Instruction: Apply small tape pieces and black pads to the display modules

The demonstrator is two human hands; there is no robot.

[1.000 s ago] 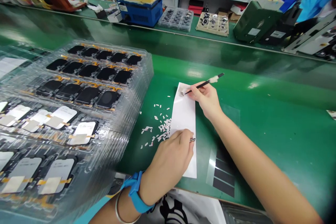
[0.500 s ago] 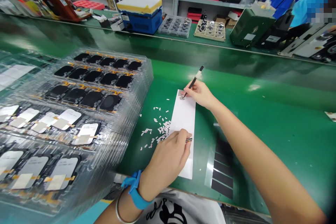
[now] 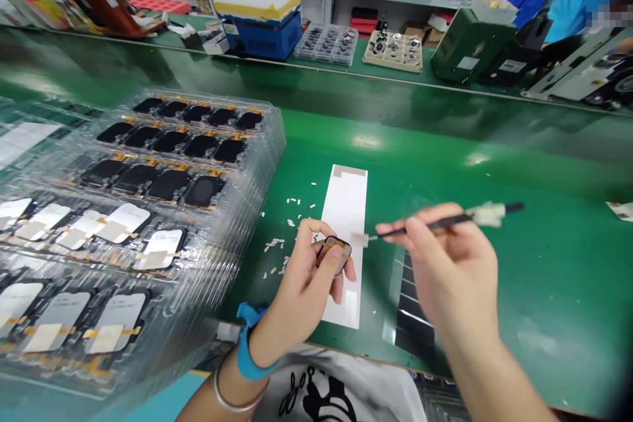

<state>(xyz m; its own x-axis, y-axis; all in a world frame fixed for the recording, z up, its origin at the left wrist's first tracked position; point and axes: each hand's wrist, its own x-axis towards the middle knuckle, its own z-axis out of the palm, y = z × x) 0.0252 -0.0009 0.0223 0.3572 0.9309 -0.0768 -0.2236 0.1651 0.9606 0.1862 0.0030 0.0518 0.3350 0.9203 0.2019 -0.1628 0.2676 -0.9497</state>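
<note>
Fingers of the left hand (image 3: pixel 304 277), in the head view, are gripping a small screen (image 3: pixel 345 250) by its edges, the thumb pressing on its grey back near an orange strip. Fingers of the right hand (image 3: pixel 457 267) are pinching a thin black stick (image 3: pixel 448 221) wrapped in pale tape, its tip pointing toward the left fingers. On that tip a small grey patch (image 3: pixel 361 240) is sitting, just to the right of the screen and apart from it.

Below the left fingers a long white paper (image 3: pixel 343 204) is lying on the green desk (image 3: pixel 544 257), its far end showing a grey band beyond the fingers. Pale scraps (image 3: pixel 275 242) are lying scattered to the left of the left fingers. A clear sheet with black strips (image 3: pixel 414 330) is lying nearer the body than the right fingers, partly behind the right hand. Well to the left of both hands, stacked clear trays (image 3: pixel 264 191) are holding rows of screens, some showing black faces, others white backs. A blue wristband (image 3: pixel 250 353) is circling the left wrist, behind the fingers.
</note>
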